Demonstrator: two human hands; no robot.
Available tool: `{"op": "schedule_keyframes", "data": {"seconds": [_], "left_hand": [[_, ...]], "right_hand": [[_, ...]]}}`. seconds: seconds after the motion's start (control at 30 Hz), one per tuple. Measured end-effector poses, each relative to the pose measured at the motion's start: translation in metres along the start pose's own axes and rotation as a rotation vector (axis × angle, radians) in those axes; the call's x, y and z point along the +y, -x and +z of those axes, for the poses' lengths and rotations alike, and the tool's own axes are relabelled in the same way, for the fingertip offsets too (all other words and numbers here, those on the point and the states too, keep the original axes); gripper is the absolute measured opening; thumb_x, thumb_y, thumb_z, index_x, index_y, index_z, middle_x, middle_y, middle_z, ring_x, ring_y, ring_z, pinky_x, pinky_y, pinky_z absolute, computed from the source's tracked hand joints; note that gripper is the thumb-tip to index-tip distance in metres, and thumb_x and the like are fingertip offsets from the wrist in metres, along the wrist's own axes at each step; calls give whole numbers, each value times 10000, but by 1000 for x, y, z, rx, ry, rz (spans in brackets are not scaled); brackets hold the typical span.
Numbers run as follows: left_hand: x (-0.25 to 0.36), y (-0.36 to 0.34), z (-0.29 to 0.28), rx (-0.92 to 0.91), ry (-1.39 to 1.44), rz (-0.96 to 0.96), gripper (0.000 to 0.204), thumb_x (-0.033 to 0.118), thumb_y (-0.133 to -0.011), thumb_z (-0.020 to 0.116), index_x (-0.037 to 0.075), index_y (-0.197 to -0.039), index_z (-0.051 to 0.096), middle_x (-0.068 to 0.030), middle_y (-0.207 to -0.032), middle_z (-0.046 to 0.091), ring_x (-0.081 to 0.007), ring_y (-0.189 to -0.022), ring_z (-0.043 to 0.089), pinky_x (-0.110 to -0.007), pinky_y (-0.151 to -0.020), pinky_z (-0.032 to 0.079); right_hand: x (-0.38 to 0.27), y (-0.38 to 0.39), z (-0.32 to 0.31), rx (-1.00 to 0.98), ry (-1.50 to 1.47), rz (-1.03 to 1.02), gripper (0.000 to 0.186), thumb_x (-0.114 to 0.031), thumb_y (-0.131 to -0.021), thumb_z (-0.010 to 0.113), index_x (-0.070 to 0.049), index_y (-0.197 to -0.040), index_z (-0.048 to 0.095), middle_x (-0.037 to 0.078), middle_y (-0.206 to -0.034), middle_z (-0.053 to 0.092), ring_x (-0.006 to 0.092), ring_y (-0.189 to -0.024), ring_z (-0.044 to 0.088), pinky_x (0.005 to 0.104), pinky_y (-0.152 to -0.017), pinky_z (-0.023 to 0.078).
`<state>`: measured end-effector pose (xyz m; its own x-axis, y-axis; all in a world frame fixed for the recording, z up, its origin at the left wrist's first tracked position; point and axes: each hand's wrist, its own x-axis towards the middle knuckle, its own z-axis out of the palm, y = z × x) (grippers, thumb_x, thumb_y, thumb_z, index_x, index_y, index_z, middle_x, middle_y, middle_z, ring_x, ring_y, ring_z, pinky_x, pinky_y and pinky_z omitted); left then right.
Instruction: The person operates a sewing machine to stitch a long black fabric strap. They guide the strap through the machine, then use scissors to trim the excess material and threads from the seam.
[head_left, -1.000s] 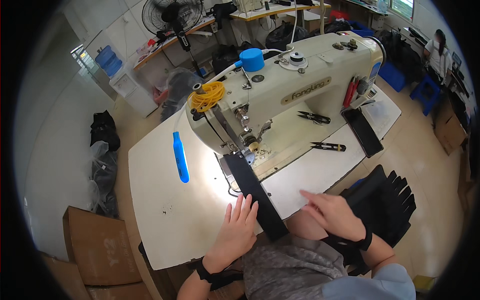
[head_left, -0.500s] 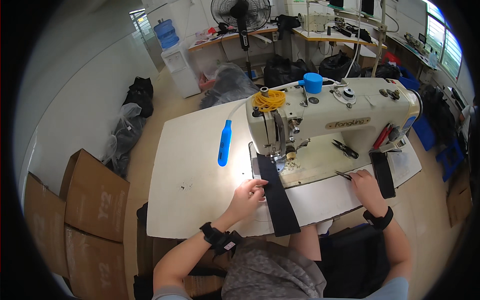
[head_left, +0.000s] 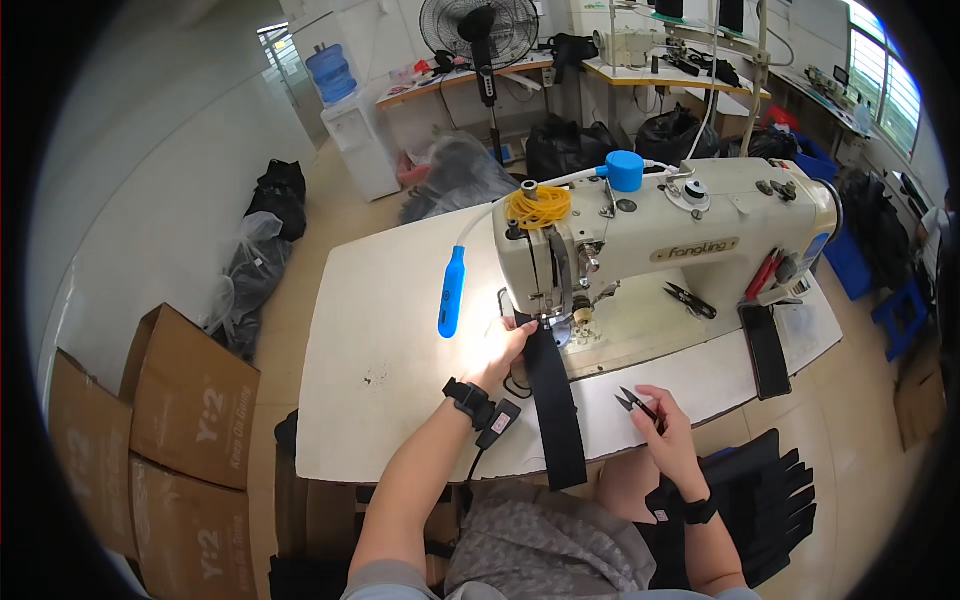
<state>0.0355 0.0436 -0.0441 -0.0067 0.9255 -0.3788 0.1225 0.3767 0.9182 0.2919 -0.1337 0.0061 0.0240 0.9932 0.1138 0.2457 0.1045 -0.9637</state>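
The left hand [head_left: 508, 345] is touching the strip [head_left: 556, 410], which is running from the machine [head_left: 660, 225] toward the wearer; whether its fingers are pinching cannot be told. The right hand [head_left: 670, 432] is clamping snips [head_left: 638, 404]; straying blades could nick the strip, uneven pressure skew it.

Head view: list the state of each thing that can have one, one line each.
Left hand, on the black strip
Right hand, holding thread snips
Thread snips, blades apart
Black strip, laid out straight
Sewing machine, running or not unclear
Other snips, lying on machine bed
Blue lamp, lit
Yellow cord, coiled
Phone, screen dark
Fan, upright; spinning unclear
Water bottle, inverted on dispenser
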Motion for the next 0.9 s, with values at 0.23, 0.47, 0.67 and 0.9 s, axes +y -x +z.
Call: {"op": "schedule_keyframes", "data": {"seconds": [0.23, 0.47, 0.67, 0.9], "left_hand": [[3, -5, -21, 89, -55, 76, 127, 149, -869, 623, 23, -868, 606, -20, -699, 594, -94, -538, 529, -254, -485, 429], [-33, 108, -40, 133, -4, 360, 215, 123, -900, 594, 34, -757, 461, 8, -563, 484, -44, -479, 421, -245, -413, 326], [-31, 166, -20, 326, -130, 490, 338, 163, -908, 601, 46, -707, 357, -6, -458, 386, -43, -407, 344, -281, -376, 235], [-48, 159, -21, 318, 50, 443, 260, 152, -925, 579, 44, -740, 433, 42, -486, 350, -15, -426, 317, -243, -386, 209]], "right_hand": [[-13, 6, 26, 79, 142, -69, 270, -135, -851, 655, -28, -1081, 563, 58, -787, 539, 135, -691, 499, 257, -609, 426], [-23, -5, 34, -25, 291, -120, 236, -191, -835, 682, -31, -987, 597, 130, -820, 619, 235, -690, 597, 308, -619, 472], [-36, -33, 84, -221, 303, 31, 303, -337, -833, 660, -42, -877, 608, 156, -712, 641, 280, -654, 615, 345, -596, 464], [-31, -43, 99, -233, 265, 25, 322, -356, -811, 681, -40, -846, 628, 135, -695, 632, 249, -625, 604, 332, -569, 447]]}}
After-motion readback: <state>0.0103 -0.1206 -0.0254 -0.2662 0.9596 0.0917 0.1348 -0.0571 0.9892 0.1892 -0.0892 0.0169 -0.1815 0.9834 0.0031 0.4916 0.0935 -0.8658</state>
